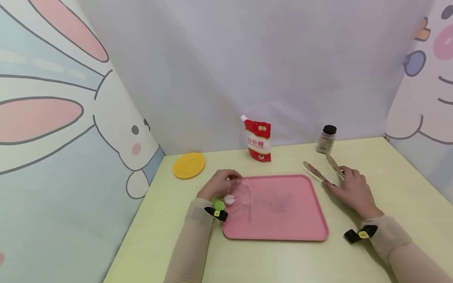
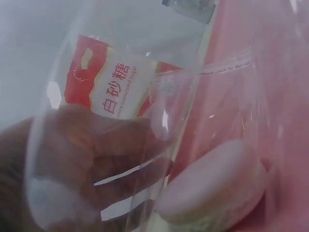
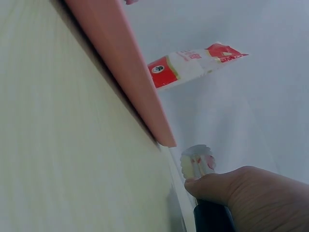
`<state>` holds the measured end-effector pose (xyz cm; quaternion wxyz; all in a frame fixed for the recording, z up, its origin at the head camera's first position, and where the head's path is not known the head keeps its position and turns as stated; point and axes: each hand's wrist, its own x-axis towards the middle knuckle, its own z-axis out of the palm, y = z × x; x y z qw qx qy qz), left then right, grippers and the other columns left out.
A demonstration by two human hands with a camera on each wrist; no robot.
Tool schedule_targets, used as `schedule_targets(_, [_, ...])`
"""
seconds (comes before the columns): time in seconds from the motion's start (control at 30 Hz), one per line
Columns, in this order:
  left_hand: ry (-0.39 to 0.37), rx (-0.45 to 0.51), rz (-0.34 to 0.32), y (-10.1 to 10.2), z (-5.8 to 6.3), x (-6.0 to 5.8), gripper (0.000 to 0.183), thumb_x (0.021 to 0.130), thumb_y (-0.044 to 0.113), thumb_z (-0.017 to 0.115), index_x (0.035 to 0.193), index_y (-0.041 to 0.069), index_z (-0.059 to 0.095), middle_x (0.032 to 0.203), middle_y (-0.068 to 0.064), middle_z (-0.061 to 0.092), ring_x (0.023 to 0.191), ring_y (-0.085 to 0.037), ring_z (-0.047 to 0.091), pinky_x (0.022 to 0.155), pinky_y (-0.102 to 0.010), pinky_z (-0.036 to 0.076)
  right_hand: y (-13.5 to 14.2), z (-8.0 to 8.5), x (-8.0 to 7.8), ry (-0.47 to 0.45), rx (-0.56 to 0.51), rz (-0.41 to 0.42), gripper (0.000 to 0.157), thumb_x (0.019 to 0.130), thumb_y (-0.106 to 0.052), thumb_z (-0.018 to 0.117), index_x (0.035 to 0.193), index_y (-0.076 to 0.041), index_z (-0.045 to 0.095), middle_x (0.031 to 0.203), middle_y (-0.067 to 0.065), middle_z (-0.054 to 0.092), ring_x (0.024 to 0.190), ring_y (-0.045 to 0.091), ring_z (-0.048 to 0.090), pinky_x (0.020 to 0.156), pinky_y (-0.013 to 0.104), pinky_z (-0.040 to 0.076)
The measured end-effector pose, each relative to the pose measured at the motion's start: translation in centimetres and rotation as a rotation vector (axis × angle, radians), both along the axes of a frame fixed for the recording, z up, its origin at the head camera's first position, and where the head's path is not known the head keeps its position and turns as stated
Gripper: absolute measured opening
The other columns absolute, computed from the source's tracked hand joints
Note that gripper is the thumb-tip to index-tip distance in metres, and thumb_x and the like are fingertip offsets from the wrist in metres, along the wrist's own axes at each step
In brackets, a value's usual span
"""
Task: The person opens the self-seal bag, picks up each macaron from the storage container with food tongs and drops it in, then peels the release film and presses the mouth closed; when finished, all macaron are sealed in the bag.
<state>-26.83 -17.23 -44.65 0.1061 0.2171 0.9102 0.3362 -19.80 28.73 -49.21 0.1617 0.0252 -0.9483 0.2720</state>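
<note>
Looking from the head, left hand [image 1: 220,183]: its grip is curled on a see-through plastic container [image 1: 242,192], at the left edge of a flat pink tray [image 1: 279,214] with round corners.
Round treats, head view: a small pale pink round treat [image 1: 229,200] is by the tray's left edge. A small green round treat [image 1: 219,205] is just beside it, near the wrist. I can't tell if they are inside the container.
Right hand [image 1: 354,192], head view: its grip holds a pair of silver metal tongs [image 1: 315,170], right of the tray. The two tong tips are spread apart.
Pale yellow table [image 1: 269,261], head view: a flat round yellow plate [image 1: 189,165] lies at the far left. A red and white pouch [image 1: 259,142] with a white cap stands behind the tray. A clear jar [image 1: 326,142] with a black lid stands near the tongs.
Container, left wrist view: curled fingers show through it. The pink round treat looks big and close. The pouch says "White Granulated Sugar".
Tongs, right wrist view: the thumb presses on them, and a bumpy tip shows past it. The other fingers are hidden.
</note>
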Motion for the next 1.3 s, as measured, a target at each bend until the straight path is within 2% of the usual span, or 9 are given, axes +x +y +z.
schedule_targets(0.2, [-0.034, 0.054, -0.004, -0.4, -0.3, 0.2, 0.014, 0.096, 0.031, 0.07, 0.107, 0.026, 0.076, 0.097, 0.008, 0.067, 0.091, -0.017, 0.058, 0.081, -0.034, 0.05, -0.1, -0.2, 0.2, 0.025, -0.006, 0.013, 0.083, 0.085, -0.049, 0.076, 0.135, 0.008, 0.042, 0.117, 0.039, 0.048, 0.1, 0.06, 0.046, 0.071, 0.068, 0.04])
schedule_targets(0.4, [-0.096, 0.101, -0.015, -0.9, -0.1, 0.3, 0.009, 0.095, 0.029, 0.071, 0.1, 0.025, 0.077, 0.096, 0.01, 0.071, 0.091, -0.015, 0.064, 0.082, -0.034, 0.052, -0.2, -0.3, 0.1, 0.002, 0.017, 0.01, 0.084, 0.087, -0.05, 0.074, 0.137, 0.008, 0.04, 0.121, 0.04, 0.045, 0.102, 0.06, 0.045, 0.07, 0.069, 0.04])
schedule_targets(0.6, [-0.062, 0.18, -0.041, -1.5, 1.5, 0.4, 0.014, 0.097, 0.025, 0.069, 0.103, 0.017, 0.078, 0.091, 0.006, 0.074, 0.084, -0.018, 0.068, 0.08, -0.041, 0.054, -0.3, 0.1, 0.3, 0.001, 0.019, 0.008, 0.084, 0.087, -0.05, 0.074, 0.137, 0.009, 0.04, 0.12, 0.039, 0.046, 0.1, 0.058, 0.045, 0.07, 0.067, 0.04])
schedule_targets(0.77, [-0.031, 0.3, -0.078, -2.2, 3.1, 0.8, 0.015, 0.097, 0.023, 0.069, 0.102, 0.012, 0.077, 0.089, -0.004, 0.074, 0.08, -0.023, 0.069, 0.079, -0.05, 0.056, -0.3, 0.3, 0.3, -0.003, 0.023, 0.008, 0.084, 0.087, -0.05, 0.073, 0.137, 0.009, 0.04, 0.12, 0.039, 0.046, 0.101, 0.058, 0.045, 0.07, 0.067, 0.04])
schedule_targets(0.9, [0.002, 0.406, -0.086, -2.8, 4.4, 1.4, 0.013, 0.096, 0.02, 0.07, 0.101, 0.009, 0.076, 0.088, -0.008, 0.074, 0.08, -0.026, 0.07, 0.077, -0.051, 0.057, -0.1, 0.1, 0.3, -0.011, 0.024, 0.01, 0.084, 0.087, -0.05, 0.073, 0.138, 0.009, 0.04, 0.12, 0.039, 0.046, 0.101, 0.059, 0.045, 0.071, 0.068, 0.04])
schedule_targets(1.0, [0.107, 0.505, -0.064, -3.3, 5.7, 2.3, 0.01, 0.096, 0.013, 0.069, 0.1, 0.006, 0.076, 0.087, -0.01, 0.074, 0.077, -0.025, 0.07, 0.073, -0.044, 0.058, -0.1, 0.0, 0.2, -0.018, 0.029, 0.018, 0.085, 0.088, -0.051, 0.072, 0.138, 0.009, 0.039, 0.12, 0.04, 0.046, 0.102, 0.059, 0.045, 0.071, 0.068, 0.04])
schedule_targets(1.1, [0.297, 0.647, -0.03, -3.5, 7.2, 3.1, 0.008, 0.094, 0.001, 0.068, 0.099, 0.0, 0.075, 0.086, -0.014, 0.074, 0.074, -0.024, 0.07, 0.068, -0.035, 0.056, 0.0, -0.2, 0.1, -0.022, 0.033, 0.022, 0.086, 0.088, -0.052, 0.072, 0.139, 0.009, 0.038, 0.12, 0.039, 0.046, 0.102, 0.059, 0.045, 0.071, 0.068, 0.04])
schedule_targets(1.2, [0.491, 0.764, 0.002, -3.6, 8.7, 4.0, 0.009, 0.092, -0.006, 0.067, 0.097, -0.003, 0.073, 0.085, -0.017, 0.073, 0.072, -0.022, 0.07, 0.067, -0.032, 0.055, 0.1, -0.3, 0.1, -0.018, 0.035, 0.022, 0.086, 0.088, -0.052, 0.071, 0.139, 0.009, 0.038, 0.119, 0.039, 0.046, 0.101, 0.059, 0.045, 0.071, 0.068, 0.04])
schedule_targets(1.3, [0.614, 0.817, 0.016, -3.4, 9.8, 4.7, 0.009, 0.091, -0.009, 0.067, 0.097, -0.005, 0.073, 0.086, -0.018, 0.073, 0.072, -0.019, 0.07, 0.066, -0.03, 0.055, 0.1, -0.4, 0.0, -0.004, 0.039, 0.021, 0.085, 0.088, -0.052, 0.071, 0.138, 0.008, 0.039, 0.121, 0.039, 0.046, 0.102, 0.06, 0.044, 0.07, 0.069, 0.039])
